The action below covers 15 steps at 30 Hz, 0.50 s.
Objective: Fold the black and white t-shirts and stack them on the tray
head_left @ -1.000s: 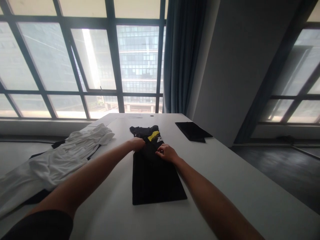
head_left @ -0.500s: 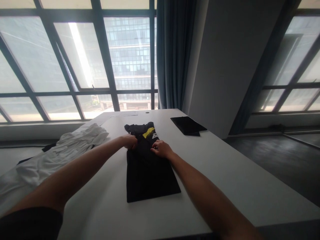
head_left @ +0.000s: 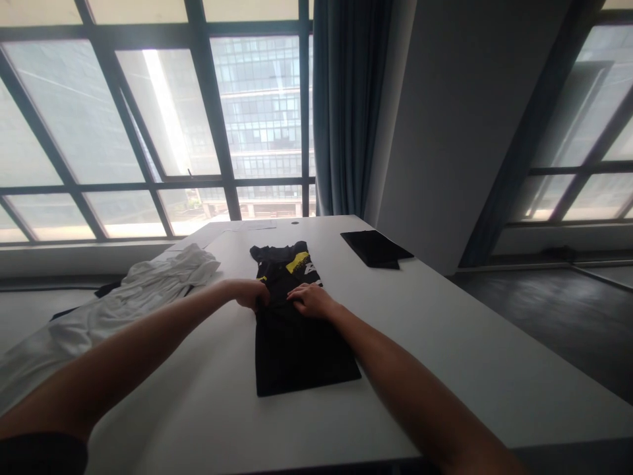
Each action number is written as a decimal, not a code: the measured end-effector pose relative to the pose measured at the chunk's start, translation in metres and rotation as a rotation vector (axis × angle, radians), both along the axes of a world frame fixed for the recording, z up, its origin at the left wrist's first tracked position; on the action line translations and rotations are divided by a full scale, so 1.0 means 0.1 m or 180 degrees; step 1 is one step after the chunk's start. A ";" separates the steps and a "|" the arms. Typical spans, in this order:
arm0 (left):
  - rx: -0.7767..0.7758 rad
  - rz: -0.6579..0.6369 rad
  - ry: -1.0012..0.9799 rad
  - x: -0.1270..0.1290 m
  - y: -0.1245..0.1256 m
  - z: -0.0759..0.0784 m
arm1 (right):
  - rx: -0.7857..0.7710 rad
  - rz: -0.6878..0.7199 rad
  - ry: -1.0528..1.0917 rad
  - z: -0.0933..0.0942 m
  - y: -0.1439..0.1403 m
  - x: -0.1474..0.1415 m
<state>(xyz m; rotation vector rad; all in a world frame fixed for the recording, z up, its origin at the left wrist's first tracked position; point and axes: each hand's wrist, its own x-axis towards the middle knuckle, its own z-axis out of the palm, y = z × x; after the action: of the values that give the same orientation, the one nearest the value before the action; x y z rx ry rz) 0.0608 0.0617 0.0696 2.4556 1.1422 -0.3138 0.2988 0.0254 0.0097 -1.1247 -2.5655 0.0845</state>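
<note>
A black T-shirt [head_left: 306, 356] with a yellow and white print lies flat on the white table [head_left: 208, 409]. Its sides are folded in to a long rectangle, with the collar end away from me. My left hand [head_left: 254, 295] is at the shirt's left edge, fingers curled closed on the cloth; their tips are hidden. On the shirt's middle rests my right hand [head_left: 311, 301], palm down, its fingers stretched out over the fabric just below the print. The two hands are a short gap apart.
A rumpled pile of white cloth [head_left: 148, 290] lies along the table's left side, with dark fabric under it. A folded black garment [head_left: 376, 248] is near the right edge. Behind the table are windows and a blue curtain [head_left: 346, 112].
My left hand has moved down the shirt's left edge, towards me. My right hand has shifted inward across the cloth, and its fingers have gone from a pinch to lying flatter.
</note>
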 end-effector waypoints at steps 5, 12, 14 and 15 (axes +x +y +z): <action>-0.0156 0.0195 0.0050 -0.14 -0.04 0.02 | 0.0058 -0.0102 -0.0134 0.04 0.00 0.03; -0.0225 0.0225 0.0245 -0.03 -0.15 0.11 | 0.0031 -0.0125 -0.0100 0.06 -0.03 0.01; -0.0395 0.0199 0.0301 0.02 -0.17 0.11 | 0.0033 -0.0099 -0.0072 0.06 -0.04 0.01; -0.0440 0.0295 0.0212 0.04 -0.17 0.11 | 0.0035 -0.0096 -0.0064 0.06 -0.04 0.01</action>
<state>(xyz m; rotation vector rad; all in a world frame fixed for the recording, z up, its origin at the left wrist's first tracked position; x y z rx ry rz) 0.0647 0.0442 0.0803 2.2803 1.2156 -0.4347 0.3000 0.0212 0.0154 -1.1654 -2.5626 0.0521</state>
